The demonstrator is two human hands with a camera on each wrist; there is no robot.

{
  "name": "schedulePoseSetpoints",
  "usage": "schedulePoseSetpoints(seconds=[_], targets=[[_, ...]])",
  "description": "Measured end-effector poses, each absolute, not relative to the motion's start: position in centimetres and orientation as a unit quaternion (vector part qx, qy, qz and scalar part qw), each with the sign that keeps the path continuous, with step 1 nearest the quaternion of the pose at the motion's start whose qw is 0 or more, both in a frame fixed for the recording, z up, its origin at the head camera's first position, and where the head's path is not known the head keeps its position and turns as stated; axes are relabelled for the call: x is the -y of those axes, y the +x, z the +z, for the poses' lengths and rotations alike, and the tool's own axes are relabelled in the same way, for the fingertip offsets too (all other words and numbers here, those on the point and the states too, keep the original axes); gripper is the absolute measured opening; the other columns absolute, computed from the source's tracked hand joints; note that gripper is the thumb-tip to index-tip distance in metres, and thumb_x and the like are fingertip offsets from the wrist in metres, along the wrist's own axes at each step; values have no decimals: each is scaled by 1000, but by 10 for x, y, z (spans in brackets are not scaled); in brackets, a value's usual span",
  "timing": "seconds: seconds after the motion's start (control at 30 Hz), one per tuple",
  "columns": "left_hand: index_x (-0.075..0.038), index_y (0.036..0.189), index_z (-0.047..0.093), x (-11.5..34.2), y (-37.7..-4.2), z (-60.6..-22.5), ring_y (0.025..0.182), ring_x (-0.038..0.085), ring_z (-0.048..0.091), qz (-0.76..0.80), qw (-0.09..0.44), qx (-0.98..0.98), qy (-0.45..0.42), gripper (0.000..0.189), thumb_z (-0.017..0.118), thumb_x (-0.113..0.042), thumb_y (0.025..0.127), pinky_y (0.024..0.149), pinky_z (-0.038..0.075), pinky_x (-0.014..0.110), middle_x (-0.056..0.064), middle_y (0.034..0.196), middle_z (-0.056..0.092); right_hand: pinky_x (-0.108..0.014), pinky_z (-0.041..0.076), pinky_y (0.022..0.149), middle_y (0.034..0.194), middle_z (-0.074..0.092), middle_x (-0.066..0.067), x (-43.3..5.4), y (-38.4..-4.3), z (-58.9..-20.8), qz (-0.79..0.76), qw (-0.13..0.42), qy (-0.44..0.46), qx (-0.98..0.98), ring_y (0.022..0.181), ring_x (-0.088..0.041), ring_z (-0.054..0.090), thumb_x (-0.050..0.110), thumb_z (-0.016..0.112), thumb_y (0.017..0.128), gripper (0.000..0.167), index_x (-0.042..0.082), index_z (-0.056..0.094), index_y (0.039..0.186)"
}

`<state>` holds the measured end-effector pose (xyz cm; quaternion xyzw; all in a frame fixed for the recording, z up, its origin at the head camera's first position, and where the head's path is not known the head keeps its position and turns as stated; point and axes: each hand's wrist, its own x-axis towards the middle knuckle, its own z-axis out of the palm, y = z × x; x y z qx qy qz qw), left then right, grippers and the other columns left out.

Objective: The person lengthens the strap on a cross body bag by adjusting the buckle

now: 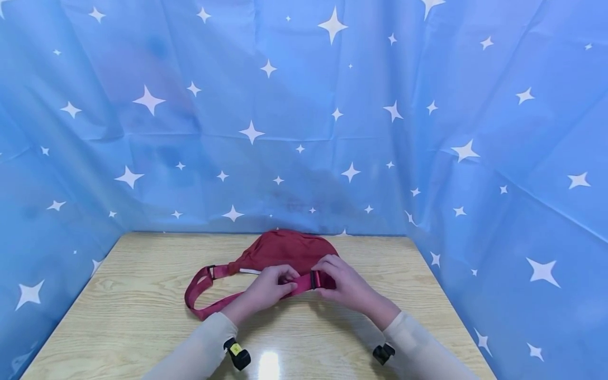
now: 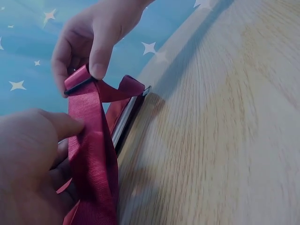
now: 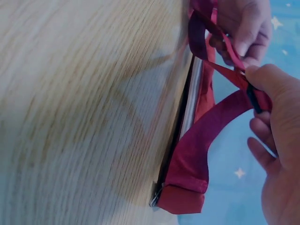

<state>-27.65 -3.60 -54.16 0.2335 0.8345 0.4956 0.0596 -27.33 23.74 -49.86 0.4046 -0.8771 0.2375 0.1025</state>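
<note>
A dark red waist bag (image 1: 290,248) lies at the back of the table, its strap (image 1: 220,305) looping out to the left and round in front. My left hand (image 1: 266,287) pinches the strap between thumb and fingers, just left of a black slider buckle (image 1: 313,279). At that buckle, my right hand (image 1: 345,282) grips the strap with thumb and fingertips. The right wrist view shows the black buckle (image 3: 254,98) under the right thumb, with the strap bending down to the bag's end (image 3: 183,199). Strap layers (image 2: 89,154) lie beside the left thumb in the left wrist view.
The wooden table (image 1: 142,295) reaches back to a blue star-patterned curtain (image 1: 294,116), which also hangs at both sides. A second black buckle (image 1: 211,272) sits on the strap near the bag's left end. Both wrists wear small black devices (image 1: 237,354).
</note>
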Motion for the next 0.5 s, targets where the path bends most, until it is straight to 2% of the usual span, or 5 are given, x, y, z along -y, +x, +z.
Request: schedulePoseSetpoints(seconds=[0.3, 0.5], targets=[[-23, 113, 78, 33, -277, -539, 96, 11, 65, 491, 47, -830, 259, 12, 76, -13, 106, 90, 56, 33, -11, 101, 72, -41, 58, 98, 125, 65, 2, -236, -273, -500, 247, 103, 421, 867, 118, -16, 59, 12, 97, 87, 49, 13, 70, 128], [-21, 113, 77, 25, -274, -528, 98, 12, 65, 496, 55, -827, 260, 11, 77, -12, 106, 91, 56, 33, -11, 101, 71, -38, 58, 96, 124, 64, 4, -232, -275, -500, 236, 100, 427, 867, 116, -14, 58, 18, 97, 88, 46, 14, 70, 126]])
